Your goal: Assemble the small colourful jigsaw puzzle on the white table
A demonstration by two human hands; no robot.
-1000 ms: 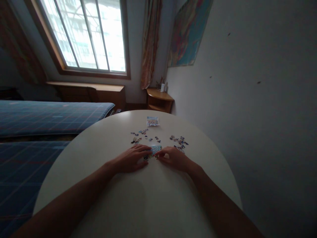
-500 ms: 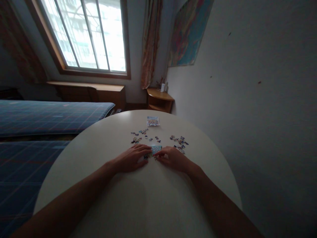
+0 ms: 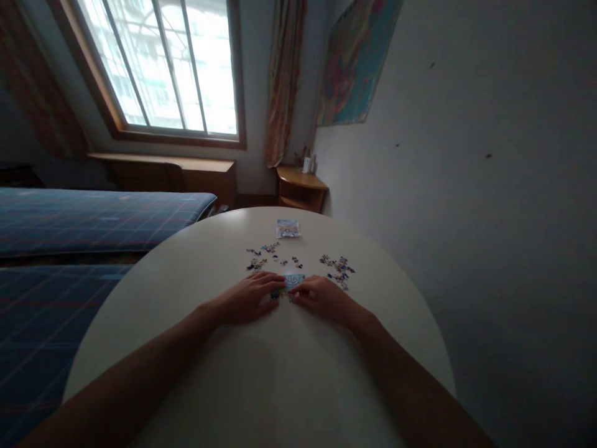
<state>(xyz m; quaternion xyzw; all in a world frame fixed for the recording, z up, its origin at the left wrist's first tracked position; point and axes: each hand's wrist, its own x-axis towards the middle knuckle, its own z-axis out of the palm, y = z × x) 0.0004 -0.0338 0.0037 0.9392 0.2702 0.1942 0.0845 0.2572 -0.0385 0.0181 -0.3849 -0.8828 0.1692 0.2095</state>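
Note:
Both my hands rest on a round white table (image 3: 261, 386), on either side of a small joined patch of jigsaw pieces (image 3: 293, 280). My left hand (image 3: 247, 297) lies flat with its fingers stretched toward the patch's left edge, touching it. My right hand (image 3: 324, 297) has its fingers curled and pinched against the patch's right edge; what they hold is too small to make out. Loose jigsaw pieces lie scattered beyond the hands, one cluster at the left (image 3: 263, 256) and one at the right (image 3: 338, 266).
A small picture card (image 3: 288, 228) lies at the table's far side. Two beds with blue plaid covers (image 3: 93, 214) stand to the left. A wooden corner shelf (image 3: 301, 186) and a window (image 3: 163, 68) are beyond; a grey wall (image 3: 489, 186) runs close on the right.
My right hand has crept slightly leftward against the joined patch. My left hand has barely moved.

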